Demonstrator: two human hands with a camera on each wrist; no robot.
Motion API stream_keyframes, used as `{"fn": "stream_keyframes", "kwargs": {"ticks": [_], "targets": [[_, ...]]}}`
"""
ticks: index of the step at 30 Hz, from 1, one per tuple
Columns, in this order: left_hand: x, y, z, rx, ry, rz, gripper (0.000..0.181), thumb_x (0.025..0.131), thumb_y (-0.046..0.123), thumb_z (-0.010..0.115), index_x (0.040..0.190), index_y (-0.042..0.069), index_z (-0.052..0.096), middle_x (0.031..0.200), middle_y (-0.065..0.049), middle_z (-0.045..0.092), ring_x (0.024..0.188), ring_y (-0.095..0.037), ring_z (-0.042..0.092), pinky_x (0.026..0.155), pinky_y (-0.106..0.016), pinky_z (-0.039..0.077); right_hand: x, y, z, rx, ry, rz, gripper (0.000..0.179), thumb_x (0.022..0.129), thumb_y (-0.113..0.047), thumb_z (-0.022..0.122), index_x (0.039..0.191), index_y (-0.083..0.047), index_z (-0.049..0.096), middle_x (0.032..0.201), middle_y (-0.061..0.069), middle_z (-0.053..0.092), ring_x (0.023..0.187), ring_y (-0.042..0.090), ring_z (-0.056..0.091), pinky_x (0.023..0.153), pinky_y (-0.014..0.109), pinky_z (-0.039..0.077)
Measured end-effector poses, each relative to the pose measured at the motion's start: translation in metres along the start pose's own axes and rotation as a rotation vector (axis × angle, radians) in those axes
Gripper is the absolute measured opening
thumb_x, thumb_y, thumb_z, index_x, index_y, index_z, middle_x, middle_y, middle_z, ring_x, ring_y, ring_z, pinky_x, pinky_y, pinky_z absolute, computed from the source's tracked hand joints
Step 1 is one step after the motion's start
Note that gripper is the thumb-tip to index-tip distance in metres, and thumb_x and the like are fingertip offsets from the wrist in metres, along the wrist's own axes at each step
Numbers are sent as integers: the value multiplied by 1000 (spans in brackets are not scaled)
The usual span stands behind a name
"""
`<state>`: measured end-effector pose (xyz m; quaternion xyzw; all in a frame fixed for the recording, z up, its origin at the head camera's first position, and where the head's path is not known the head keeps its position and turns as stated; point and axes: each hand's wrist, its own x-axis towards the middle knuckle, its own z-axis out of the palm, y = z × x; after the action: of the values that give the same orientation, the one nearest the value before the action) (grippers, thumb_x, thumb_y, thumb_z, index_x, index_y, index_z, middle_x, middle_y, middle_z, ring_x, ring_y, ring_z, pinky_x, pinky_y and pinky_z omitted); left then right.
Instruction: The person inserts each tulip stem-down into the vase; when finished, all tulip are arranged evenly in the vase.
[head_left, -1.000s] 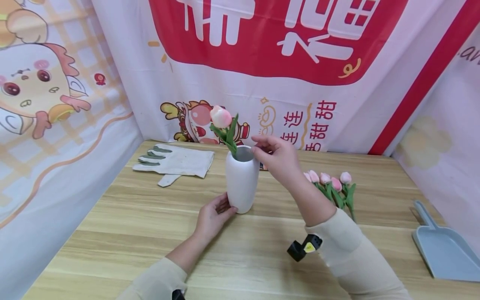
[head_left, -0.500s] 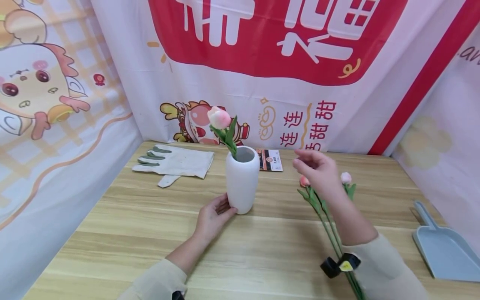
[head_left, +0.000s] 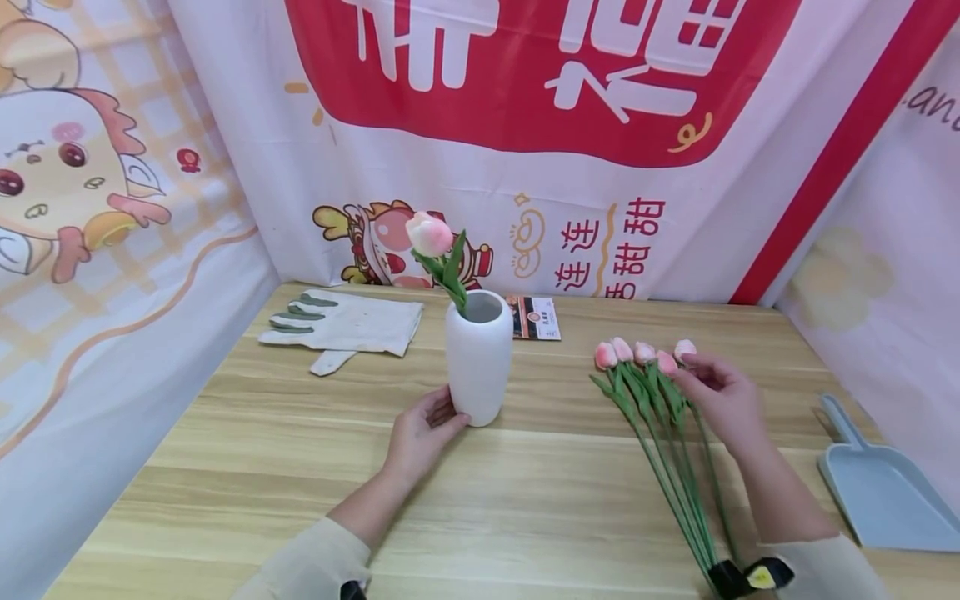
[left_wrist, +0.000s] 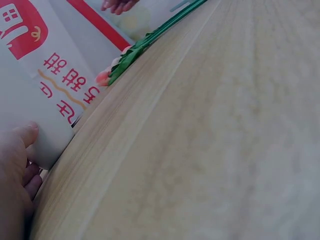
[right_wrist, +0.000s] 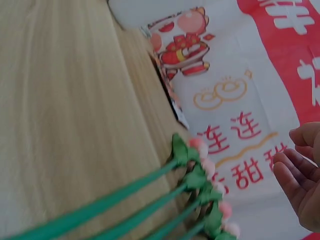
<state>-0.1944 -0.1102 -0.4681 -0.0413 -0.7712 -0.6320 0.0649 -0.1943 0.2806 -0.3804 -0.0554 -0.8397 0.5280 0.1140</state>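
Observation:
A white vase [head_left: 480, 358] stands upright on the wooden table, one pink-and-white tulip [head_left: 430, 234] leaning left out of its mouth. My left hand [head_left: 423, 433] holds the vase low on its left side, thumb in front and fingers behind; the left wrist view shows the thumb against the white wall [left_wrist: 37, 115]. My right hand [head_left: 723, 400] hovers over the heads of several pink tulips [head_left: 643, 353] lying in a bundle, its fingers loosely bent. In the right wrist view that hand [right_wrist: 305, 175] has nothing between its fingers and is apart from the blossoms [right_wrist: 225, 210].
A pale work glove [head_left: 360, 321] lies at the back left. Behind the vase is a small printed card [head_left: 536, 318]. A blue-grey dustpan [head_left: 888, 496] lies at the right edge. Printed cloth [head_left: 465, 179] hangs along the back of the table.
My right hand has left the vase's rim and moved right to the lying tulips. The left hand stays at the vase's base. The tulip in the vase leans slightly further left.

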Motion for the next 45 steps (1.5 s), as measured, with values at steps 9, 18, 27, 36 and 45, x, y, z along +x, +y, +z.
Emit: {"fn": "stream_keyframes", "kwargs": {"ticks": [9,18,27,36,45], "targets": [[0,0,0,-10,-2,0,53,84,8,77,130,-6,56,126,-24,65,116,-34,65,98,-37,56,-8,36,-22,-156,-73,74,54,96,-28,64,134,7,51,82,-26,56,77,-11,54,66,12,57],[0,2,0,-8,2,2,53,84,7,76,131,-7,56,125,-24,65,116,-35,64,98,-37,56,-11,69,-30,-271,-182,133,55,96,-30,64,134,8,51,102,10,69,75,-5,58,66,18,58],[0,3,-1,11,2,18,51,85,7,75,130,-6,56,126,-24,64,117,-34,64,98,-39,56,-13,77,-31,-353,-230,178,61,92,-35,68,133,8,53,101,12,67,76,5,58,61,21,55],[-1,4,0,3,1,23,51,85,6,75,131,-6,56,126,-24,64,116,-34,64,98,-40,57,-10,76,-33,-418,-274,184,55,92,-30,68,130,8,56,103,16,68,81,11,56,61,21,54],[-2,2,0,-8,-9,17,52,85,8,75,131,-6,55,127,-24,64,116,-34,64,98,-40,56,-10,79,-34,-363,-245,233,52,91,-25,67,127,11,57,101,18,70,70,9,62,60,22,55]]}}
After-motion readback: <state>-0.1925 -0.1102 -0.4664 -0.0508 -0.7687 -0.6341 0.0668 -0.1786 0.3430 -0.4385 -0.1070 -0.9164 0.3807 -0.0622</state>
